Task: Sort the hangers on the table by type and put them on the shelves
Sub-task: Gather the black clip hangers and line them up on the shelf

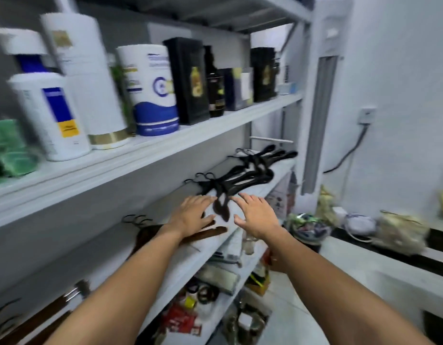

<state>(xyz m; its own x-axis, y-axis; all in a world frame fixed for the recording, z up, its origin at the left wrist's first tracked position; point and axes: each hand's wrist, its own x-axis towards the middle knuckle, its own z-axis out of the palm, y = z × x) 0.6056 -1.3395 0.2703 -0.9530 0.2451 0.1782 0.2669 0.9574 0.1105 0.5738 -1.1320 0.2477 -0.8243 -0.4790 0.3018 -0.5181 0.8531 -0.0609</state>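
A pile of black hangers (245, 175) lies on the white middle shelf (180, 260), hooks toward the back wall. A second group of black hangers (270, 155) lies farther right on the same shelf. Brown wooden hangers (150, 232) lie left of them, partly under my left forearm. My left hand (193, 215) is spread with straight fingers beside the near end of the black pile. On the other side of that end, my right hand (257, 215) is spread the same way. Neither hand holds anything. More wooden hangers (41, 317) show at the lower left.
The upper shelf (165, 143) carries white tubs, a tall white bottle, black boxes and a dark bottle. The lower shelf (215, 307) holds mixed clutter. A low ledge (365, 267) at right bears bags and a white mask. A cable hangs from a wall socket (367, 115).
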